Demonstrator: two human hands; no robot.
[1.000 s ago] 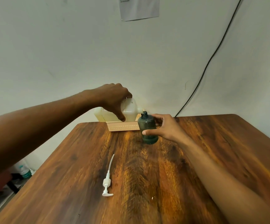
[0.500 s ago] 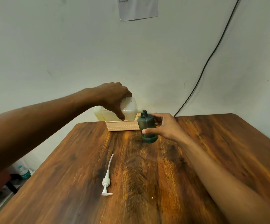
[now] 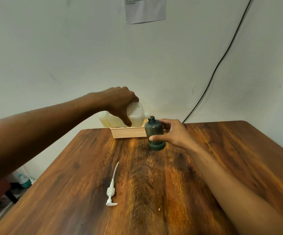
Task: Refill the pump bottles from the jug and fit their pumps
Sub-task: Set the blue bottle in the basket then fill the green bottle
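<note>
A translucent white jug [image 3: 138, 117] with yellowish liquid is tipped on its side above the far table edge, its spout right at the open mouth of a dark green bottle [image 3: 154, 133]. My left hand [image 3: 120, 103] grips the jug from above. The bottle stands upright on the wooden table [image 3: 222, 150] with some liquid at its bottom, and my right hand [image 3: 172, 133] holds it round the side. A white pump [image 3: 111, 189] with its long tube lies loose on the table, nearer to me and left of the middle.
A pale pink perforated basket [image 3: 128, 133] sits at the far edge under the jug. A black cable [image 3: 222, 60] runs down the wall at the right. A paper sheet [image 3: 145, 9] hangs on the wall. A water bottle [image 3: 24, 180] stands on the floor at left.
The jug is tipped a little further, its spout now at the bottle's mouth. Both hands keep their holds.
</note>
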